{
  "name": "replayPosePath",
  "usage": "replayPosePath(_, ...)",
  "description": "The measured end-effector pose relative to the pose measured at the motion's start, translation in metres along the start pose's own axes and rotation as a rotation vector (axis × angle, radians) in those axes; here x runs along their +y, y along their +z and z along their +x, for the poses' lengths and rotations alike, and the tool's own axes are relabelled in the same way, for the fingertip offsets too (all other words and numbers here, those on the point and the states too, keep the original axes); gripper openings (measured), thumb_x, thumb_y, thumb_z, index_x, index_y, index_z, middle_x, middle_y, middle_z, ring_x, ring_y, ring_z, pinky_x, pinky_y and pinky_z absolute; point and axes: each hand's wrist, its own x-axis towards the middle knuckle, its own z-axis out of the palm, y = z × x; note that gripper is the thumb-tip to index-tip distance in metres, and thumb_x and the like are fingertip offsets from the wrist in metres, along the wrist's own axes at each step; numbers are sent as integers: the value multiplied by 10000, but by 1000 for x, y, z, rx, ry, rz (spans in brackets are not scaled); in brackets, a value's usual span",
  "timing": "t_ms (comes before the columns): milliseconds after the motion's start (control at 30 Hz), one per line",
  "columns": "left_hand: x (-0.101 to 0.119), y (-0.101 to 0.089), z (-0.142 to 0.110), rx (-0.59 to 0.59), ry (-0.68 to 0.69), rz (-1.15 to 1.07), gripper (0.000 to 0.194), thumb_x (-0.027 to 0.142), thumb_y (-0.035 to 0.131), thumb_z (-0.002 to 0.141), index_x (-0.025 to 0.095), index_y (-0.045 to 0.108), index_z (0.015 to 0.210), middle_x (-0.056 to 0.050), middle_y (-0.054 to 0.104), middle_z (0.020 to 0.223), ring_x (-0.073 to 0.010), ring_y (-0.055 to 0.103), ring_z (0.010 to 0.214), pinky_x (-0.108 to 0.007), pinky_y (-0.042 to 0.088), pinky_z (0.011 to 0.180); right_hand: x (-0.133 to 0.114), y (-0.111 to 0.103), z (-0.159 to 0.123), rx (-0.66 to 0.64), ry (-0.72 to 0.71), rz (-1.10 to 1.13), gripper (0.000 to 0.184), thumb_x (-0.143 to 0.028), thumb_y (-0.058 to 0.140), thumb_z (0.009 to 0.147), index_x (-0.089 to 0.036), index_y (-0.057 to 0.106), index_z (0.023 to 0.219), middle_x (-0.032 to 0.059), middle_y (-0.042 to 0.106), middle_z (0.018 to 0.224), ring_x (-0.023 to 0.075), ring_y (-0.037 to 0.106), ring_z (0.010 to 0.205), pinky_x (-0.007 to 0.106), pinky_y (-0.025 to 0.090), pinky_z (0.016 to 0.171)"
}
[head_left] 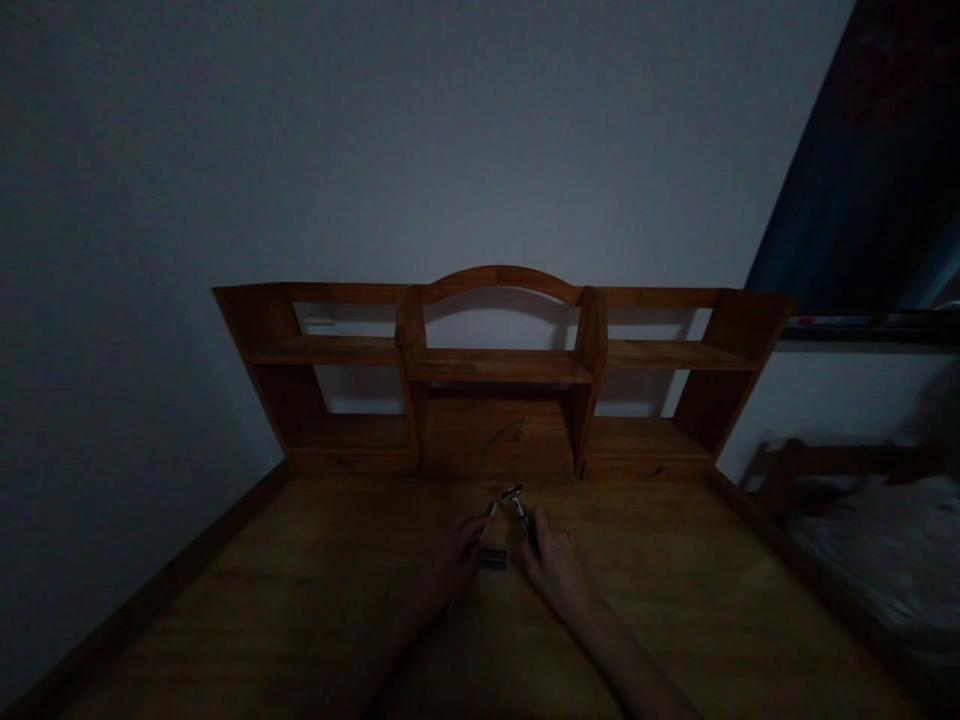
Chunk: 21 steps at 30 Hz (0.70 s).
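A small, dark, flat rectangular piece (pixel 493 558) lies between the two hands, its left end close to the fingers of the left hand (pixel 459 548); what it is made of is too dim to tell. The left hand is closed around a thin, pale, stick-like item (pixel 490 510), whose tip points up and away from the person. The right hand (pixel 553 560) grips the dark handle of a razor-shaped tool with a shiny silvery neck and crosswise head (pixel 513 494), held just beside the pale item, its head pointing toward the shelf unit. Behind the hands, along the far edge, stands an orange-brown wooden shelf unit (pixel 501 366) with an arched top rail. It has upper and lower compartments on the left, in the middle and on the right; the openings at the sides and at the upper middle show the wall behind, while a wooden panel (pixel 480 432) with a thin, dark curved mark fills much of the lower middle one. A small white wall fitting (pixel 319 314) shows through the upper left opening. The surface (pixel 300 590) is a broad, yellowish-brown wooden top with raised edges along its left and right sides. The room is dim, with a plain grey-looking wall (pixel 480 130) ahead and a dark blue curtain-like cloth (pixel 840 200) at the upper right. Below the cloth, to the right of the surface, are a brown wooden bed frame (pixel 847 460) and pale, rumpled bedding (pixel 892 550).
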Motion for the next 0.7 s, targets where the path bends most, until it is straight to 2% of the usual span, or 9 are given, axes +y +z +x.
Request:
replayPosePath(167, 19, -10, -2, 33, -6, 34, 355, 216, 438, 880, 275, 549, 1212, -60, 530, 1220, -208, 495, 1136, -396, 396, 1003, 1, 10, -5, 121, -74, 1, 237, -184, 427, 828, -153, 507, 1049, 104, 614, 924, 221, 574, 850, 291, 410, 737)
replayPosePath(367, 34, -11, -3, 125, 49, -9, 359, 248, 372, 926, 280, 492, 1263, -59, 491, 1245, -182, 476, 1162, -370, 389, 1025, -1, 15, -13, 96, -113, 128, 341, -180, 370, 877, -129, 408, 1212, 120, 639, 951, 209, 609, 803, 275, 440, 706)
replayPosePath(533, 33, -5, -5, 133, 95, 6, 351, 261, 381, 930, 281, 482, 1265, -49, 474, 1276, -178, 452, 1196, -369, 379, 1043, -8, 13, -15, 84, -73, 190, 286, -227, 369, 909, -159, 443, 1176, 100, 654, 939, 202, 631, 788, 255, 440, 672)
replayPosePath(700, 30, -2, -6, 100, 146, 24, 366, 263, 394, 927, 269, 459, 1286, -61, 438, 1332, -188, 412, 1241, -393, 349, 1069, -16, 7, -15, 77, -43, 205, 242, -360, 381, 934, -184, 520, 1026, 72, 665, 868, 196, 633, 729, 249, 426, 637)
